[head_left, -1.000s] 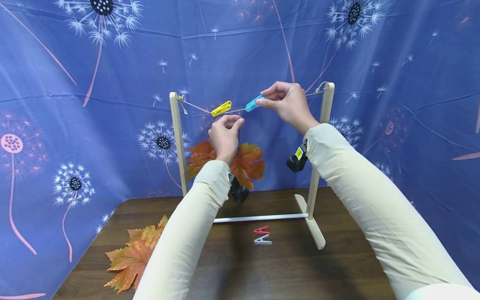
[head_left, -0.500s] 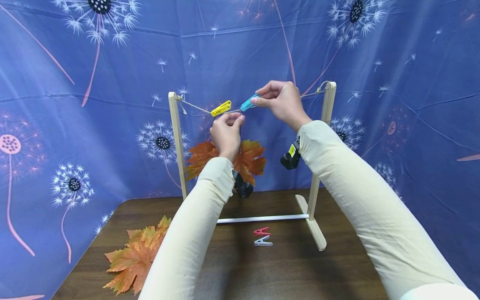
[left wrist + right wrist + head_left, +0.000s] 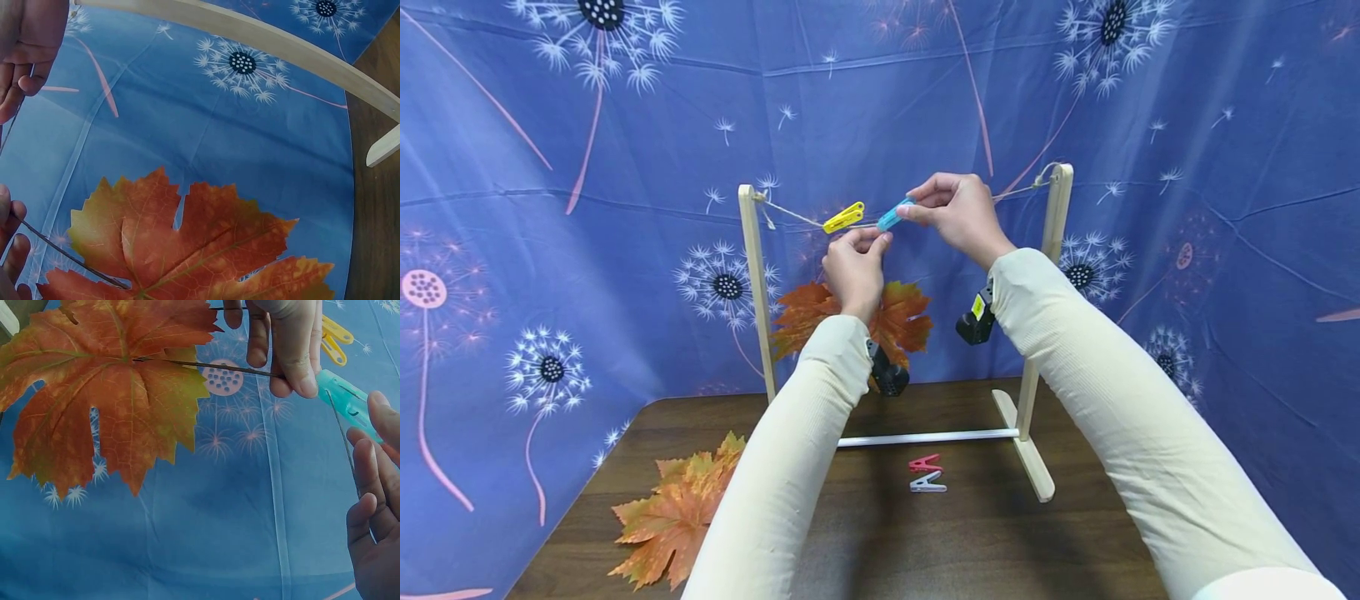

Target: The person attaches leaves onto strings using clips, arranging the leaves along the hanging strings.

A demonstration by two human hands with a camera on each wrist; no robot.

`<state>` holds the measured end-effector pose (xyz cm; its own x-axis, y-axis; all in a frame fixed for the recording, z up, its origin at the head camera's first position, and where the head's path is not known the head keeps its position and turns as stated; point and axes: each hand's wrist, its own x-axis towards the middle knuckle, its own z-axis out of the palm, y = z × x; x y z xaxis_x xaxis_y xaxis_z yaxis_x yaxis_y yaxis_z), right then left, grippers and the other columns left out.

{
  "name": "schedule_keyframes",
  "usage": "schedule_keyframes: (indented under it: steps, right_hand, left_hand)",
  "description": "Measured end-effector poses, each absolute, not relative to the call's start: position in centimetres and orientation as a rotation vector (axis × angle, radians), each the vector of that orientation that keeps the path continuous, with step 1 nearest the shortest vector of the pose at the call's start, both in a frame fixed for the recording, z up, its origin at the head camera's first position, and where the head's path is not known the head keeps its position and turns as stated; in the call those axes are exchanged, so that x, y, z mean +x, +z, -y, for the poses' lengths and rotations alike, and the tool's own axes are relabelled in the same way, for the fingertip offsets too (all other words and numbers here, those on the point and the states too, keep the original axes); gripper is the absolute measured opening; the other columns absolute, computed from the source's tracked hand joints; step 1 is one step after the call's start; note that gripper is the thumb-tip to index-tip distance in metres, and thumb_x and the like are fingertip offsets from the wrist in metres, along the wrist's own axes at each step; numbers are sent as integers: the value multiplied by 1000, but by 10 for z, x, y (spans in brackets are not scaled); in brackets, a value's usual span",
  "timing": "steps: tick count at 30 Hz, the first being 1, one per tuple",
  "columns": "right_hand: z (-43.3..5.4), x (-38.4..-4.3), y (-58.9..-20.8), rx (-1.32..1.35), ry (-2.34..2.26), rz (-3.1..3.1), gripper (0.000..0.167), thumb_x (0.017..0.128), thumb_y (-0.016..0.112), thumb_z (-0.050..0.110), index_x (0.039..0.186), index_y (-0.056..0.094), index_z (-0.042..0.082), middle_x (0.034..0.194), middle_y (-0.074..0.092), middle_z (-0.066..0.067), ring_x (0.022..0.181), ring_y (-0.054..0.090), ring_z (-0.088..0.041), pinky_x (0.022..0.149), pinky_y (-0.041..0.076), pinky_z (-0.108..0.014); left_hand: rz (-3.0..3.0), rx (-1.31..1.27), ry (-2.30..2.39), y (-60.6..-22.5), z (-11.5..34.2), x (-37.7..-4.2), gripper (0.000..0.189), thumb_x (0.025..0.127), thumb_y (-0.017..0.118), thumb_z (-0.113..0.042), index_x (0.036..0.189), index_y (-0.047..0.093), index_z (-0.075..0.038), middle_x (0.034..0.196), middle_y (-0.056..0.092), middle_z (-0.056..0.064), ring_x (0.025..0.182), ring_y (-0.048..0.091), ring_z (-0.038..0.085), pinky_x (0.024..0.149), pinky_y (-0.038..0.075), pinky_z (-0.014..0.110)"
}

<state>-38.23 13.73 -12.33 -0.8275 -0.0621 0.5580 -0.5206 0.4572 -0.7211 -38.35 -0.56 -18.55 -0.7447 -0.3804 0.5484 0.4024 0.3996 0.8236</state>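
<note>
Two grips, both narrow | left hand [image 3: 855,271] pinches stem [image 3: 231,369], orange leaf [image 3: 904,321] hanging below | right hand [image 3: 964,218] pinches blue peg [image 3: 891,218] at string [image 3: 793,214], just above left hand (stem caught? I can't tell) | clipping in hand, I judge; next calls for gently easing peg's handles

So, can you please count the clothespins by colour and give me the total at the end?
Yellow clothespin: 1
Blue clothespin, held by the right hand: 1
Red clothespin: 1
White clothespin: 1
Total: 4
</note>
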Motion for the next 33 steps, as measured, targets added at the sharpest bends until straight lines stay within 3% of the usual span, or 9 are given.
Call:
schedule_keyframes:
  steps: [6,22,33]
  right_hand:
    - [-138,-380,-123,454,1333,2304,35,88,82,29,115,75,8,102,76,-8,91,72,-20,77,51,-29]
    - [-142,-368,-122,466,1263,2422,53,93,77,33,137,64,8,121,72,-10,117,64,-23,101,47,-42]
    - [-151,-357,-129,465,1252,2288,42,95,75,30,131,68,11,115,73,-8,102,64,-18,88,50,-33]
  left_hand:
    - [1954,7,-1425,-186,5,-384,17,89,81,-26,102,82,-14,90,79,0,83,70,18,76,48,36]
    - [1994,-62,-1382,-191,13,-376,22,90,80,-30,103,81,-13,91,78,2,84,70,18,75,50,35]
    - [2024,-132,-1358,-193,21,-366,22,90,80,-31,105,81,-14,93,78,1,86,70,17,77,51,35]
